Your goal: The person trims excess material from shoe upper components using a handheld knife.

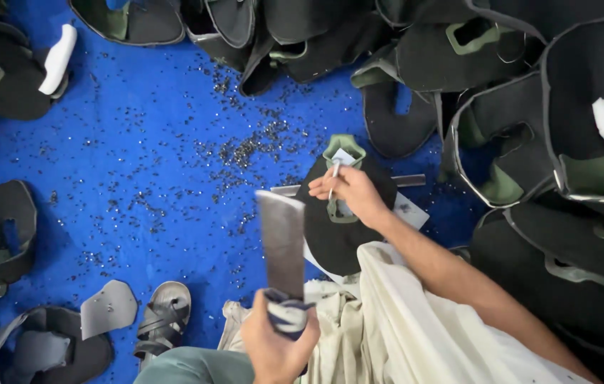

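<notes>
Blue floor covering (138, 142), sprinkled with small dark punchings (245, 149), is filling the head view; heaps of black shoe-upper pieces (530, 128) with green lining are lying along the top and right edges, and a sandal (163, 316) is resting at the lower left.

Head view: the right hand (352, 192) is pinching a thin white punch tool (333, 178) between thumb and fingers, and is holding it nearly upright with its tip on the green-trimmed tongue of a black upper piece (337, 227). That piece is lying on a flat block just in front of the person's cream-clothed lap (387, 320).

The left hand (277, 345) is clenched around the cloth-wrapped handle of a broad flat metal striker (282, 242), which is raised and motion-blurred, well apart from the punch.

Judged from this pose, the step in hand is punching a hole in the upper; the next move is calling for a square blow on the punch head while the right fingers are keeping the tool steady and clear of the striker.
</notes>
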